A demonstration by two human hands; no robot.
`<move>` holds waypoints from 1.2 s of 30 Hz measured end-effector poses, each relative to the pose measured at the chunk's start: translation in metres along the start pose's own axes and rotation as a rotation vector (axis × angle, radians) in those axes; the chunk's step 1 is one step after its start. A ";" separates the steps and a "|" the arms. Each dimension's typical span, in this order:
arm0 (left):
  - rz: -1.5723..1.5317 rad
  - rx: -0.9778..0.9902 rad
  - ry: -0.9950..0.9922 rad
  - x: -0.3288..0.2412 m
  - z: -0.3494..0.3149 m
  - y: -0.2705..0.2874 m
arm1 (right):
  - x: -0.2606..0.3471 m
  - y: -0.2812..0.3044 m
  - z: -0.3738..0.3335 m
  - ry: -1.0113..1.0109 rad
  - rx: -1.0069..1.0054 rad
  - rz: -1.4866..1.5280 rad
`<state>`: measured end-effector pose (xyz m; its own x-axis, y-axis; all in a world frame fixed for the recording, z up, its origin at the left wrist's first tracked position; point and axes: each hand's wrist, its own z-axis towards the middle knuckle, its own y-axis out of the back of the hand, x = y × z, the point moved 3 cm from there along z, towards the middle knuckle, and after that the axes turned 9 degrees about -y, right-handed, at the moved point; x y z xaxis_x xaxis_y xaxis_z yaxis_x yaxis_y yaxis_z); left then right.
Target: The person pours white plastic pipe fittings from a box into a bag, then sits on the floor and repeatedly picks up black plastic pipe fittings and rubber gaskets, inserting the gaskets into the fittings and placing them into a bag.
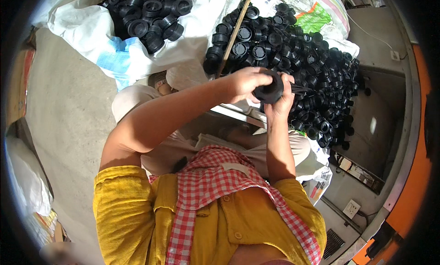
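Observation:
Between my two hands is a round black plastic cap [269, 88] with a dark hollow in its middle. My left hand [245, 85] grips its left side, the thumb lying over the rim. Wrapped round the right side of the cap are the fingers of my right hand [283, 100]. Thin black prongs [300, 88] stick out beside the right hand; whether they belong to something held or to the pile cannot be made out. Just beyond both hands spreads a large heap of similar black plastic caps [316, 77].
A white sack [82, 40] with more black caps [151, 13] lies at the far left. A thin wooden stick [236, 31] leans across the heap's left side. At right stand a grey machine frame [376, 104] and an orange panel [412, 141]. A wall socket [351, 208] is lower right.

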<state>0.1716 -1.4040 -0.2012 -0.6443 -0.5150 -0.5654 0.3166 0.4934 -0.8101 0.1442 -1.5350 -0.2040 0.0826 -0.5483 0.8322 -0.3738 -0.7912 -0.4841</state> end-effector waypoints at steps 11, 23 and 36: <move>2.122 -0.065 -0.792 -0.013 -0.011 0.002 | -0.057 0.001 0.045 0.270 -0.165 -0.529; 2.437 -0.987 -0.798 -0.134 -0.024 0.017 | -0.175 0.104 0.069 -0.207 -0.034 -0.993; 1.991 -0.407 -0.591 -0.086 -0.005 0.029 | -0.179 0.049 0.076 -0.072 0.299 -0.941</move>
<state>0.2329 -1.3417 -0.1754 0.5532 0.7008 -0.4504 -0.0536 0.5695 0.8203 0.1815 -1.4961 -0.3966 0.2855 0.3315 0.8992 0.1208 -0.9432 0.3094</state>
